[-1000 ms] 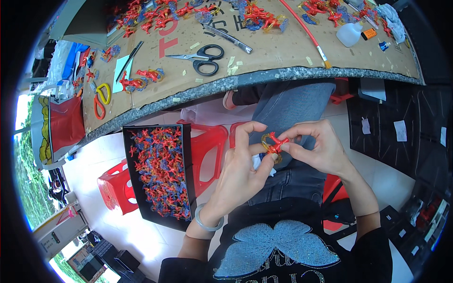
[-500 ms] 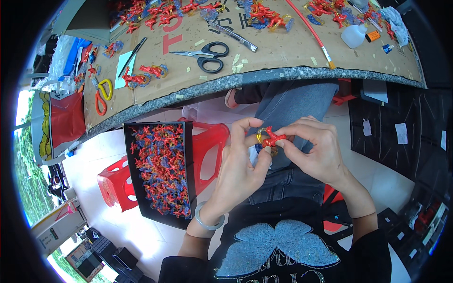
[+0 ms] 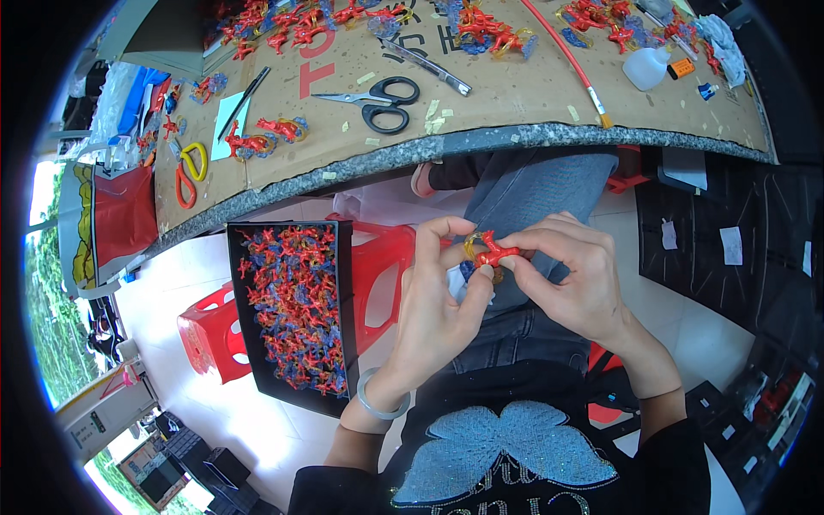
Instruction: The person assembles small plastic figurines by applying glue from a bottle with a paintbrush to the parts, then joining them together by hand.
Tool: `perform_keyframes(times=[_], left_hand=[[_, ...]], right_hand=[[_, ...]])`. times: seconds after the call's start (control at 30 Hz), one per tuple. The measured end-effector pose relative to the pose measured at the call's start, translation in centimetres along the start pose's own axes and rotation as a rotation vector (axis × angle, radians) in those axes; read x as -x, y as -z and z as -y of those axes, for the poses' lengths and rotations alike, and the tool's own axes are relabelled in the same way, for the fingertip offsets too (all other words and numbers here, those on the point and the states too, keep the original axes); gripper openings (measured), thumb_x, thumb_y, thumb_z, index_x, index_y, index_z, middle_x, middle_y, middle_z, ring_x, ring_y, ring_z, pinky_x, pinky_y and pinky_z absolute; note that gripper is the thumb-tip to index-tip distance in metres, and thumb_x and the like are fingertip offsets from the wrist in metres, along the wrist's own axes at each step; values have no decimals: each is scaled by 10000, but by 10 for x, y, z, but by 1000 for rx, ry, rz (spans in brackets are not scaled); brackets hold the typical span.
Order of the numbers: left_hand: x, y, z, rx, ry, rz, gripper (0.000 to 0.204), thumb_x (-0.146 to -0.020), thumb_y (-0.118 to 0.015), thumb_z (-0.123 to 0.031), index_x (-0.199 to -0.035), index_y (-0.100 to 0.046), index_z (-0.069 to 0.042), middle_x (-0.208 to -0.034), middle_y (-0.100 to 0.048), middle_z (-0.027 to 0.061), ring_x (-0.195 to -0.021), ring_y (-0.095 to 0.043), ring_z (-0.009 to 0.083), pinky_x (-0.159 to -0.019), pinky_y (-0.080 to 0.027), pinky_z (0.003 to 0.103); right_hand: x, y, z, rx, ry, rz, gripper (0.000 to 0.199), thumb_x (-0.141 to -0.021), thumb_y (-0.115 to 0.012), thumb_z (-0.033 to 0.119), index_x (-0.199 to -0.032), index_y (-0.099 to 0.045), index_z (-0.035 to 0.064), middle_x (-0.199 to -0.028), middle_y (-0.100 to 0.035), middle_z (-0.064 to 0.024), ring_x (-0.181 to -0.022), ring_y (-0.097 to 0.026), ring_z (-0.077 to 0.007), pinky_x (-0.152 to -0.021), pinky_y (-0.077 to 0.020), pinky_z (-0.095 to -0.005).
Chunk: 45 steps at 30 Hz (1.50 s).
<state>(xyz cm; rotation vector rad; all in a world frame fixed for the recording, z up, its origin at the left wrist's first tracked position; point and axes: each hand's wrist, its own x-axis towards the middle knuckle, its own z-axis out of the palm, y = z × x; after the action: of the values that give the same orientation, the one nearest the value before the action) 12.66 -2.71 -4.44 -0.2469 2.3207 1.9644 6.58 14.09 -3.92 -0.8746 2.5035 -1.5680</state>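
Note:
Above my lap, a small red plastic figurine (image 3: 491,251) with clear yellow and blue parts is held between both hands. My left hand (image 3: 445,296) grips its lower left side, thumb against the blue part and index finger curled by the yellow loop. A bit of white material shows under the left fingers. My right hand (image 3: 571,266) pinches the red body from the right with thumb and forefinger. To the left, a black tray (image 3: 348,292) holds a dense heap of similar red, blue and yellow figurines (image 3: 296,309).
On the cardboard-covered table (image 3: 343,163) lie black scissors (image 3: 386,105), orange-and-yellow-handled scissors (image 3: 190,172), a cutter knife (image 3: 427,67), a red brush (image 3: 584,77), a white bottle (image 3: 645,69) and more figurines (image 3: 489,34). Red stools (image 3: 210,336) stand beneath and beside the tray.
Both hands stay almost in place. The figurine has turned very slightly between the fingers, and the whole view has shifted a little.

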Motion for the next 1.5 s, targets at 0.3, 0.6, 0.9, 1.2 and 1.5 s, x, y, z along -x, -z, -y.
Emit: perform_keyframes(times=[0.3,0.6,0.9,1.2,1.5], left_hand=[[0,-1,0,-9,-39,-21,378,-835,-556,53,-1168,-387,-7,-863,-710,123,-784,-613,77,-693,-447,197],[-1,-2,2,9,-44,-49,372,-823,-549,62,-1155,-396,-2,-851,-704,117,-794,-608,76,-708,-439,195],[-2,-3,4,-64,-101,-90,379,-833,-574,28,-1159,-385,-13,-888,-706,177,-753,-687,195,-663,-499,289],[1,-1,-4,0,-39,-71,399,-847,-543,71,-1199,-368,1,-968,-661,153,-844,-630,156,-733,-469,266],[0,2,-5,43,56,-62,408,-854,-535,90,-1219,-372,8,-1011,-641,128,-948,-597,119,-831,-440,230]], right_hand=[[2,0,3,26,24,-15,144,-729,-714,-3,-869,-685,-17,-770,-682,-129,-680,-654,-258,-661,-470,-338],[0,-4,3,74,92,-52,170,-706,-715,-24,-870,-669,-19,-781,-672,-127,-682,-644,-262,-659,-471,-351],[-1,-9,3,93,97,-88,176,-696,-714,-27,-865,-665,-17,-781,-664,-127,-682,-631,-278,-655,-471,-361],[-5,-9,6,90,64,-78,169,-699,-710,-27,-862,-664,-19,-780,-660,-132,-683,-624,-289,-650,-470,-365],[-4,-12,3,146,149,-95,197,-688,-714,-39,-877,-663,-22,-789,-656,-116,-677,-617,-263,-643,-461,-361]])
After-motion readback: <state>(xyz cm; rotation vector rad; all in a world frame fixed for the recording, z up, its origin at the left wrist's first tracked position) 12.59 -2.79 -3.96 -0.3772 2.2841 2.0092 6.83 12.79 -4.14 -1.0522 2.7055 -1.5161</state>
